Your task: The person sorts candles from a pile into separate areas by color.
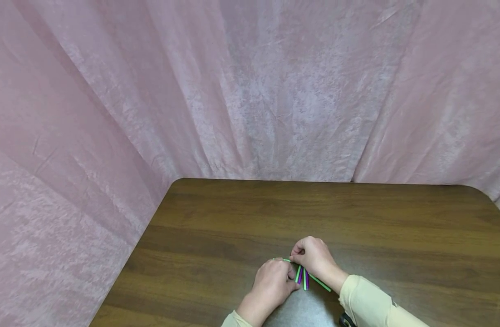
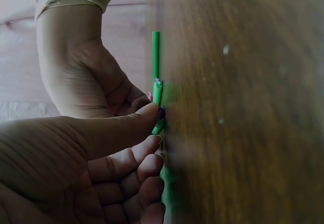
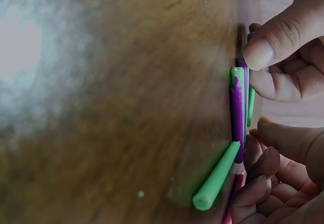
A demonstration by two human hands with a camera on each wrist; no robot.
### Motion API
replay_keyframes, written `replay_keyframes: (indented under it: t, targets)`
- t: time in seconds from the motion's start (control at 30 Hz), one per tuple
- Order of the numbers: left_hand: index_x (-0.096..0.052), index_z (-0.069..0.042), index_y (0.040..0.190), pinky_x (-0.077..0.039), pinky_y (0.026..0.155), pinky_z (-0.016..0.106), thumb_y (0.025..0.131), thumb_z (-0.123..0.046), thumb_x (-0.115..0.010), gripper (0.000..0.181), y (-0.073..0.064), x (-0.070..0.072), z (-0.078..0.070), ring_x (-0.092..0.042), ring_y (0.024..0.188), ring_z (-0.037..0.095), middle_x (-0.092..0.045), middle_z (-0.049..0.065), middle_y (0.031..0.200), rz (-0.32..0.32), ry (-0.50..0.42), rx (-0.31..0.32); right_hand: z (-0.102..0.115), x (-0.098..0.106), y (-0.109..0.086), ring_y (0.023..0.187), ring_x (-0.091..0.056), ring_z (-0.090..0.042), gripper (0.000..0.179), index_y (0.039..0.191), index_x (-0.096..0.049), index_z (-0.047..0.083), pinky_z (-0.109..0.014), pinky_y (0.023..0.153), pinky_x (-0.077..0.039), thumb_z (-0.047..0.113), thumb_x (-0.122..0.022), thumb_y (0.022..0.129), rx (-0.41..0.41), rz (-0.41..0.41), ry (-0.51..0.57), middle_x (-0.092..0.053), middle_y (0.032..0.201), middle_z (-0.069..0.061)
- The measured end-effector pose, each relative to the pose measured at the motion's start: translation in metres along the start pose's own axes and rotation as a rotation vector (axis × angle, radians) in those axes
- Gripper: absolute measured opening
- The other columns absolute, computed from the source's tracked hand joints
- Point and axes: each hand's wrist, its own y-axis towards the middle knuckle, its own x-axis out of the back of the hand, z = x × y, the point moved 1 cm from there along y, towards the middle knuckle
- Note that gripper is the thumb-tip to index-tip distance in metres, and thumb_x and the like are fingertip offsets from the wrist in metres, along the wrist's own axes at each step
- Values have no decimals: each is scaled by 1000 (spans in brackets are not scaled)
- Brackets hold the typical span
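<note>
Several thin green and purple sticks, which look like rolled modelling clay, lie fanned out on the table between the hands. A green stick [image 1: 319,282] slants right under the right wrist. My left hand [image 1: 274,278] pinches a green stick [image 2: 157,93] close to the tabletop, thumb on top and the other fingers curled beneath. Opposite it, my right hand [image 1: 317,260] has thumb and forefinger together at the far ends of the sticks; what lies between them is mostly hidden. In the right wrist view, a purple stick [image 3: 236,117] lies beside a tapered green stick [image 3: 215,178].
A brown wood-grain table [image 1: 217,218] with rounded corners spreads around the hands. Pink velvety curtains [image 1: 274,91] hang along its back and left. A red-pink stick [image 3: 234,196] shows low in the right wrist view. Tiny crumbs [image 3: 140,194] dot the tabletop.
</note>
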Motion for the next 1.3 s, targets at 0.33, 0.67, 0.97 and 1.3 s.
replay_keyframes:
  t: [0.33,0.67,0.97,1.3]
  targets:
    - [-68,-23,68,-44,59,25,64,-31,-88,22,-1,-1,1,-57,67,10,-57,-12,70,-12,-28,-1,-3,10,-5,67,-58,-4,15,67,-71,19,-30,68,-47,11,-80,75,-29,-19,39,-65,65,14]
    - [-67,-23,66,-44,59,25,65,-30,-88,22,-1,-1,0,-57,67,11,-57,-11,69,-18,-30,12,-7,26,-18,65,-53,-5,17,65,-70,20,-26,63,-42,15,-81,76,-87,-42,80,-66,69,13]
    - [-68,-22,68,-44,57,27,65,-30,-88,21,0,-1,-5,-57,67,14,-59,-10,70,6,-31,64,-16,37,-31,57,-51,-2,17,65,-70,21,-25,61,-42,18,-81,77,-105,-62,80,-59,60,14]
    - [-61,-24,52,-43,52,29,63,-25,-85,27,1,-4,-7,-57,60,16,-59,-7,61,-29,13,87,-27,44,-45,57,-51,-1,13,68,-71,21,-25,62,-42,20,-80,78,-120,-69,75,-60,58,12]
